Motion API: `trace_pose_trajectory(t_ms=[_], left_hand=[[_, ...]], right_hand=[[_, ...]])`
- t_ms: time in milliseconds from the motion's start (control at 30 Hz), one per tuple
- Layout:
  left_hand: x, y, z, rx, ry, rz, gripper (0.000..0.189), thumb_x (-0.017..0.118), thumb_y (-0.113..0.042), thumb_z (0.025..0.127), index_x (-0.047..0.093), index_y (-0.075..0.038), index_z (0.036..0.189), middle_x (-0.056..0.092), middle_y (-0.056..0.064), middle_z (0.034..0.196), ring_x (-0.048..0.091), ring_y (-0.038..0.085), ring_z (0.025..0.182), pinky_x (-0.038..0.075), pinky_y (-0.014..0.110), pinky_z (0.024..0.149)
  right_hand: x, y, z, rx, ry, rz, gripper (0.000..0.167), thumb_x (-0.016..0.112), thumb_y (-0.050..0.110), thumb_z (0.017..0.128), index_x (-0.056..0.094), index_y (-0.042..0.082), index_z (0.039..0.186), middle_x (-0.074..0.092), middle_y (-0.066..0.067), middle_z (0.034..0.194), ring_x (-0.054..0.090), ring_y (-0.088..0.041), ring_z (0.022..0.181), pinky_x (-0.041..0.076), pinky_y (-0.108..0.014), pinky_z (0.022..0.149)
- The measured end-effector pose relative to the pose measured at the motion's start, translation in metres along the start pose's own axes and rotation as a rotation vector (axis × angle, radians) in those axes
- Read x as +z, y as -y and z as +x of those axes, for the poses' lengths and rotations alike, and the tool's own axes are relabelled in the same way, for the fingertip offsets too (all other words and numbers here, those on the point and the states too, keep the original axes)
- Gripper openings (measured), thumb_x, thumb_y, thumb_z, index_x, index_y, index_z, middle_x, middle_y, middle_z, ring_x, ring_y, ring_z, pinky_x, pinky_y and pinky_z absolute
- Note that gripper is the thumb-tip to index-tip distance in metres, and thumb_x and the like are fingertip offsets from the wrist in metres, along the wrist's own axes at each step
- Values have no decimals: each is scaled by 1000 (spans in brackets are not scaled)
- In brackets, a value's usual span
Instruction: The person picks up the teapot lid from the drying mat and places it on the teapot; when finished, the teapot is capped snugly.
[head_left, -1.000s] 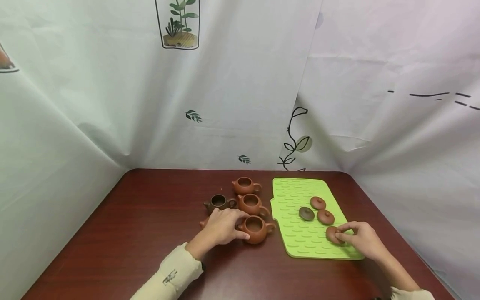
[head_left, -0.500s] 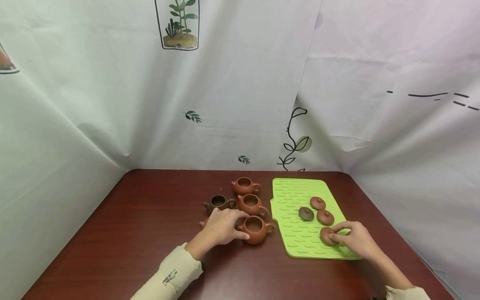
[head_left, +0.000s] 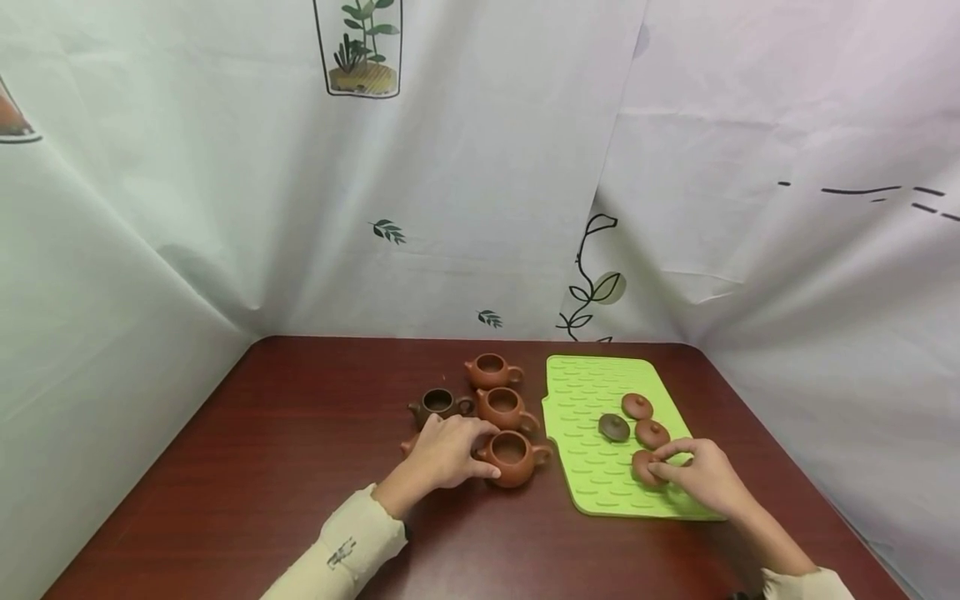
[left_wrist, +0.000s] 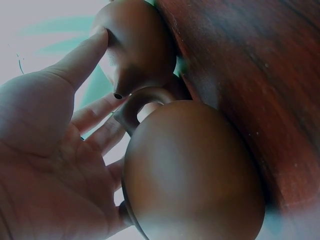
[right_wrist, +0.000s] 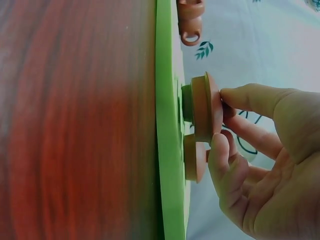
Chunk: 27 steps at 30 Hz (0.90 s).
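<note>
My left hand (head_left: 450, 452) holds the spout side of the front reddish-brown clay teapot (head_left: 511, 461), which has no lid on. In the left wrist view the thumb presses that teapot (left_wrist: 142, 42) beside its spout; a second teapot (left_wrist: 195, 175) lies below the palm, mostly hidden by the hand in the head view. With thumb and fingertips my right hand (head_left: 708, 477) pinches a reddish-brown teapot lid (head_left: 645, 469) by its knob. From the right wrist, this lid (right_wrist: 201, 107) appears raised slightly off the green mat (head_left: 592, 492).
Two more reddish teapots (head_left: 491, 372) and a dark brown teapot (head_left: 438, 404) stand behind the left hand, all lidless. On the mat lie two reddish lids (head_left: 652, 434) and a dark lid (head_left: 614, 427). A white printed curtain (head_left: 480, 167) surrounds the table (head_left: 262, 467).
My right hand has carried the pinched lid a short way left over the mat. The left hand and the teapots have stayed in place.
</note>
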<state>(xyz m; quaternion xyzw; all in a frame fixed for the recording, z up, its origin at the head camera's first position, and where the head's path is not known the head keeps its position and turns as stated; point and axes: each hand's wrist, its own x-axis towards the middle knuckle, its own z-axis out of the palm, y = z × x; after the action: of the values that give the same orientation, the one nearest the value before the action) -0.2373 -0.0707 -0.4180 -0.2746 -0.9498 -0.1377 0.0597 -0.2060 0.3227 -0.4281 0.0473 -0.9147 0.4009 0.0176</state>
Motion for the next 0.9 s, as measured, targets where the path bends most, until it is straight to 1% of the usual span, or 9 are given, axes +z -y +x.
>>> trace_pose_trajectory(t_ms=[167,233,400,533,667,800,900], left_hand=[[-1,0,1,2,-5,1,55,80,-54,76,69,-27,121,69,-10,111,63,16,99,38,40,76],[0,0,1,1,-4,-1,55,80,-54,76,69,-27,121,70,-10,112,63,16,99,38,40,76],[1,1,1,-2,1,-3,55,80,-55,76,69,-27,122,69,-10,112,63,15,100,38,41,77],[2,1,1,-5,2,-3,55,80,-55,76,69,-27,122,69,-10,112,63,15,99,38,41,78],[2,0,1,-6,6,1,55,80,-54,76,69,-26,122,69,-10,111,63,15,100,39,42,78],[1,0,1,-7,14,3,55,80,-55,76,69,-26,122,69,-9,112,63,15,100,39,43,79],[1,0,1,-8,15,6,56,79,-55,76,68,-26,123,69,-9,113,63,14,101,39,43,80]], right_hand=[[1,6,2,4,-11,6,18,80,20,84,76,7,95,71,-6,94,49,-10,48,34,-25,46],[2,8,2,-4,-13,4,19,80,21,84,76,6,96,71,-6,93,52,-12,49,35,-25,46],[6,15,3,-31,-50,-15,20,80,20,84,76,5,96,71,-8,97,58,-17,55,40,-28,48],[9,20,6,-50,-85,-40,18,80,19,84,76,5,95,70,-7,98,57,-15,60,45,-28,53],[13,24,8,-69,-93,-46,17,81,20,84,76,6,94,70,-6,95,59,-15,67,46,-28,54],[16,29,9,-96,-91,-21,17,81,21,84,76,8,93,71,-6,98,67,-18,81,49,-28,59],[19,32,11,-115,-88,-7,16,80,21,85,76,8,93,71,-7,101,70,-22,90,52,-29,65]])
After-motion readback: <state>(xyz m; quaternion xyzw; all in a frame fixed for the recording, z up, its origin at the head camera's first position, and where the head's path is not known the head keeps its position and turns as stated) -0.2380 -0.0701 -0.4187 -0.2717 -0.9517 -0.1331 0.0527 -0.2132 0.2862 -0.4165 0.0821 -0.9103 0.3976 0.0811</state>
